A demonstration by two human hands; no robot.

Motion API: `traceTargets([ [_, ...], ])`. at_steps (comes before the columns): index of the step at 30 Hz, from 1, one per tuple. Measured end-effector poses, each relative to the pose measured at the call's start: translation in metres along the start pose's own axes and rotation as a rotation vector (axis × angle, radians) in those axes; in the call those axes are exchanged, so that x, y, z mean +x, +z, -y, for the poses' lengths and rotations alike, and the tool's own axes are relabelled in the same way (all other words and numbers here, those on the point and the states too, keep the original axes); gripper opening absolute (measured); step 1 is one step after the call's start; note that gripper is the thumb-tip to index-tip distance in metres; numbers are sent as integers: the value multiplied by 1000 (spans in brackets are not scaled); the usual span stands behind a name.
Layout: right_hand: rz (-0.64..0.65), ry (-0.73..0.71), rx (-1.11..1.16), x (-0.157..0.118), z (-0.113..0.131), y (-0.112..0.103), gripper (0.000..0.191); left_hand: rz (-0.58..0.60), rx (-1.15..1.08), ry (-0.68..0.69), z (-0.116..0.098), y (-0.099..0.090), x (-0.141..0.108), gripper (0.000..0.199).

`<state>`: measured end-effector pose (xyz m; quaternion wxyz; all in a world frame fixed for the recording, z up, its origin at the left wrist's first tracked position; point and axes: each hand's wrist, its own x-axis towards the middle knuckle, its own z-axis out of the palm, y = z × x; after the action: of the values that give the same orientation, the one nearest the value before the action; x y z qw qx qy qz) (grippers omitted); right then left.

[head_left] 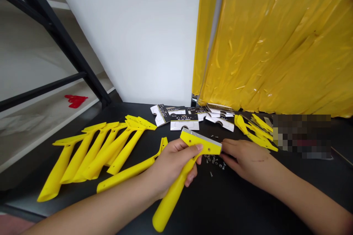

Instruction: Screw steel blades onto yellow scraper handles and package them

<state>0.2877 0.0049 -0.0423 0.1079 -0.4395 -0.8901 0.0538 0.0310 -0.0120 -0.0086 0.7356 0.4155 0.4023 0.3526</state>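
black tabletop [237,205], left hand [172,159] gripping yellow scraper [175,190], right hand [245,156] hold unclear, red item [76,101] on shelf [55,129]

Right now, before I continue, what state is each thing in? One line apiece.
Left hand: closed around the scraper.
Scraper: held at a slant, blade edge facing away.
Right hand: at the scraper's right end, fingers partly hidden.
Scraper handles: lying bunched at left.
Screws: loose, scattered.
Cards: overlapping.
Flat yellow pieces: heaped at right.
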Motion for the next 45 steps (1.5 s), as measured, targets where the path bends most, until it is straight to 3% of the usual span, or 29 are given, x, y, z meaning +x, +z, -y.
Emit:
traceTargets([
  [22, 4, 0, -28, 4, 4, 7, 13, 3, -6, 16, 2, 0, 0, 32],
  [30, -26, 40, 85, 4, 10, 0, 15, 31, 2, -1, -2, 2, -3, 34],
  [32, -46, 110, 292, 4, 14, -3, 15, 47, -5, 1, -2, 3, -5, 34],
  [36, -47, 305, 1083, 4, 24, -7, 18, 103, -17, 10, 1, 5, -8, 36],
  [38, -34, 335, 1352, 4, 28, -8, 23, 113, -23, 12, 2, 4, -9, 37],
  [42, -30, 363, 1672, 2, 35, -9, 24, 84, -48, 32, 4, 2, -8, 38],
  [45, -34, 351, 1735, 0, 36, -10, 17, 77, -35, 39, 4, 1, -6, 39],
])
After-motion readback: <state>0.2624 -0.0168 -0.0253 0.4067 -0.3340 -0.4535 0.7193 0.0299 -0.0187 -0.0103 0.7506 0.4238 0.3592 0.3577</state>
